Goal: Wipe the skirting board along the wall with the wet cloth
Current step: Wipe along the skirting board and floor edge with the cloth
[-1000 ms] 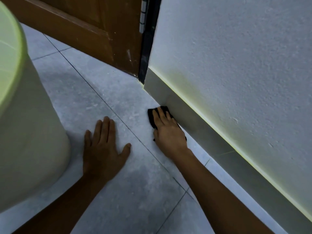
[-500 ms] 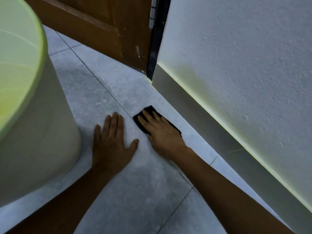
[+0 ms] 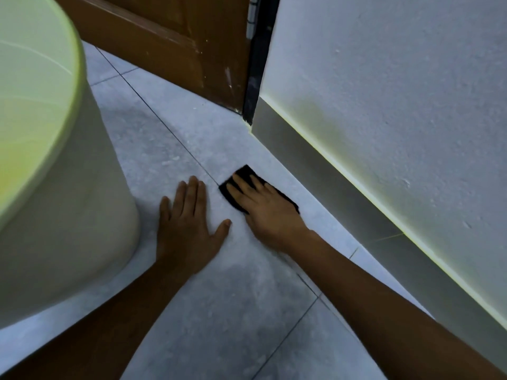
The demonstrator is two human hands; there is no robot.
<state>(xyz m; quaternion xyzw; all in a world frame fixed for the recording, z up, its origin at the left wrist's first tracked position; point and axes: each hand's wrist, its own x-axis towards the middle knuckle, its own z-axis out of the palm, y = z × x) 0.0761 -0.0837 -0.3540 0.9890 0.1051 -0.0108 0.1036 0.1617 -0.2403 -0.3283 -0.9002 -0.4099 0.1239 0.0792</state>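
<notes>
Both hands lie flat on the tiled floor (image 3: 247, 311), fingers stretched toward 12 o'clock. Right hand (image 3: 267, 211) is spread, palm down, over a dark cloth (image 3: 242, 172), pressing it to the tile; cloth edges show past the fingertips at 11 o'clock and beside the hand at 3 o'clock. Left hand (image 3: 189, 227) is spread wide and bare, gripping nothing, at 9 o'clock of the right one. Grey skirting board (image 3: 343, 193) runs along the white wall (image 3: 397, 91) at 3 o'clock of the cloth, apart from it. A pale bucket (image 3: 63, 201) stands at 9 o'clock; a brown door (image 3: 178, 37) at 12.
</notes>
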